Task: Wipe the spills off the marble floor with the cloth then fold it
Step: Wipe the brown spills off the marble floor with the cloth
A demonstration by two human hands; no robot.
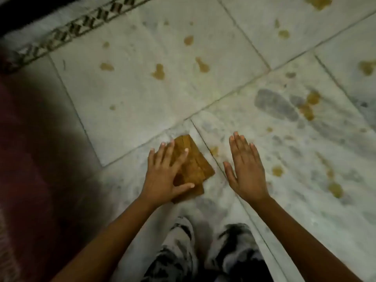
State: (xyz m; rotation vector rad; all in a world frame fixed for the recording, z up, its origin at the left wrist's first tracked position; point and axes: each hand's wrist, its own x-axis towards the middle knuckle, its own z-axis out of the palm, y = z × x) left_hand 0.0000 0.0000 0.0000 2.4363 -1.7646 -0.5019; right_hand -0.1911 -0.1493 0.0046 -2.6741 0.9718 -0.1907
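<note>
A folded brown cloth (196,162) lies flat on the white marble floor (142,102) near a tile joint. My left hand (165,175) rests on the cloth's left part with fingers spread, palm down. My right hand (245,169) hovers flat and open to the right of the cloth, holding nothing. Brown spills dot the floor: a small one (214,151) between cloth and right hand, one (277,171) right of my right hand, and several more farther out, such as the spill (158,71) ahead and the spill (307,105) at the right.
A dark red rug (24,159) covers the left side. A patterned dark border strip (67,33) runs along the floor at the upper left. My knees in black-and-white patterned trousers (181,247) sit at the bottom centre. A grey marble patch (274,104) lies right.
</note>
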